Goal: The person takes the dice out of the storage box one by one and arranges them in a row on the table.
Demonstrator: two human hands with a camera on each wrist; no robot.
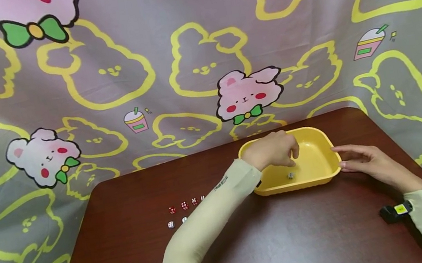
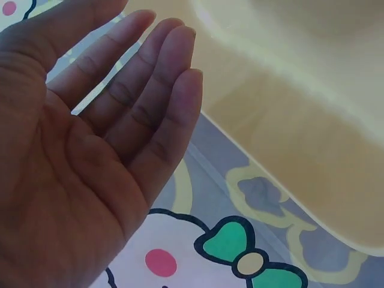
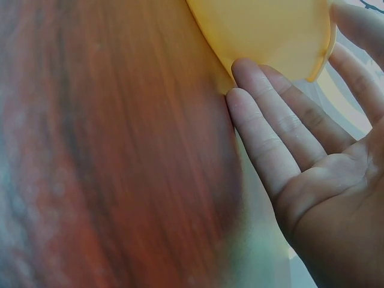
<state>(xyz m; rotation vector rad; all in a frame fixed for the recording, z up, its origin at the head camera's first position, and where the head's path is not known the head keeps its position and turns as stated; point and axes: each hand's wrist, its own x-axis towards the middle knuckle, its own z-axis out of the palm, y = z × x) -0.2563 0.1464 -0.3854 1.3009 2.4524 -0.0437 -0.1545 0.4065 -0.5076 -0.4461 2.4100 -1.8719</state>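
A yellow plastic basin stands near the back of the table, with one greyish die on its floor. Over the basin's left part hangs my left hand, fingers bent slightly. In the left wrist view the left hand shows its palm and nothing in its fingers. At the basin's right end is my right hand, fingertips against the outer wall. The right wrist view has the right hand with mostly straight fingers by the yellow wall. Left of the basin lie several red dice.
Below the red dice sit white dice; my left forearm covers part of both rows. The dark brown table ends at a patterned cloth behind it. A black strap device is on my right wrist.
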